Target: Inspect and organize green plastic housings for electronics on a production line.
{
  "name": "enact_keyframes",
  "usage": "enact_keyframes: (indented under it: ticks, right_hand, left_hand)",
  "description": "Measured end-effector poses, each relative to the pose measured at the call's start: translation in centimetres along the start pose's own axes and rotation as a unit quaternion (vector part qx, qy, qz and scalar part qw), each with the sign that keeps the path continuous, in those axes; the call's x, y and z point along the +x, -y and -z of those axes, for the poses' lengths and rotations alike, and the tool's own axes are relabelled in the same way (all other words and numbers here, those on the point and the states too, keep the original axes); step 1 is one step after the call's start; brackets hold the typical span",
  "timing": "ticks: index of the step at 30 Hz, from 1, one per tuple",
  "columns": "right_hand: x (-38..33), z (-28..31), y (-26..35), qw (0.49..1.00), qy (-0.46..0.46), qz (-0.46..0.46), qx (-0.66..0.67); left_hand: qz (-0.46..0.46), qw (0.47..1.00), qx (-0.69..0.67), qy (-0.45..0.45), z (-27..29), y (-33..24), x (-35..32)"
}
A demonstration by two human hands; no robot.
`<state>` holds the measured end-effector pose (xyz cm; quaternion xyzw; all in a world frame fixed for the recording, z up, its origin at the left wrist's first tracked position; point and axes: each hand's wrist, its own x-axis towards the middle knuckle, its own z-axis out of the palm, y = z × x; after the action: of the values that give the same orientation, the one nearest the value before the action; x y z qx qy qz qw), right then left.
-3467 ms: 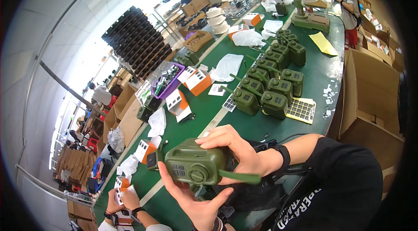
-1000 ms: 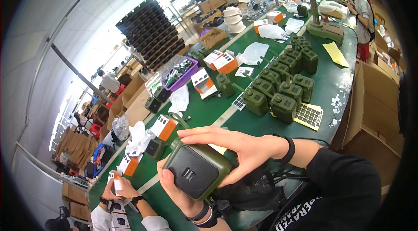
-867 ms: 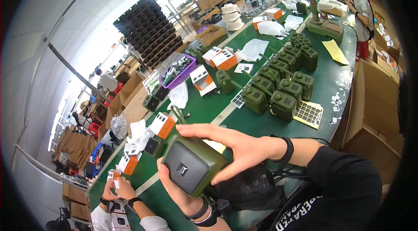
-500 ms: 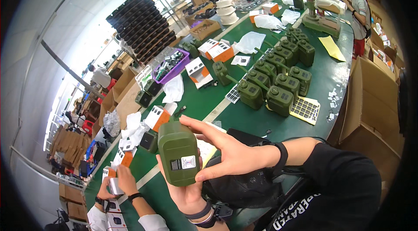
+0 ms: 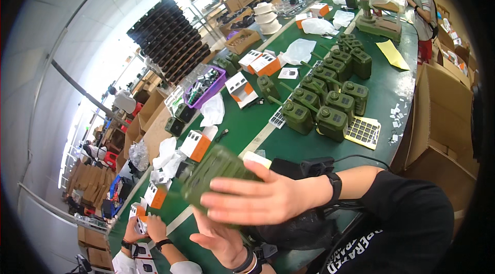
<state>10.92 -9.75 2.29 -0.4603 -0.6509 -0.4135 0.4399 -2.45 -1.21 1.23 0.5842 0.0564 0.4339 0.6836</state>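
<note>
A green jerrycan-shaped unit [image 5: 214,163], blurred by motion, is held up tilted between my two hands above the near side of the table. My right hand [image 5: 268,196] lies across its near side with straight fingers, the thumb raised along the upper edge. From below, my left hand [image 5: 219,238] supports it; its thumb sticks out and its other fingers are largely hidden. Just beyond stands an open white-and-orange box [image 5: 196,145]. Several similar green jerrycan-shaped units [image 5: 332,122] stand in rows to the right, beside a sheet of dark labels [image 5: 363,132].
At lower left, a co-worker's hands [image 5: 147,228] handle a small box. A purple basket [image 5: 206,88] of parts and white plastic bags [image 5: 214,109] lie farther off. A green press [image 5: 379,26] stands at the far right, above an open cardboard carton [image 5: 443,119] beside the table.
The jerrycan-shaped unit has turned, so its labelled face no longer shows. My right hand has slid across its near side. My left thumb now stands away from it.
</note>
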Motion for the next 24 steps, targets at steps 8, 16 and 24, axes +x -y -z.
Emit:
enact_keyframes:
  ticks: [8,16,24]
  right_hand:
    - [0.1,1.7,-0.2,0.983,0.079,0.061,0.154]
    - [-0.5,1.7,-0.4,0.939,-0.052,-0.156,0.302]
    - [-0.8,-0.1,-0.2,0.77,-0.018,-0.441,0.461]
  left_hand:
    - [-0.003,0.996,-0.003,0.09,1.8,-0.6,0.0]
    - [-0.076,0.989,0.119,0.035,-0.4,-1.0,0.2]
    - [-0.197,0.816,0.544,-0.007,-5.6,0.4,0.7]
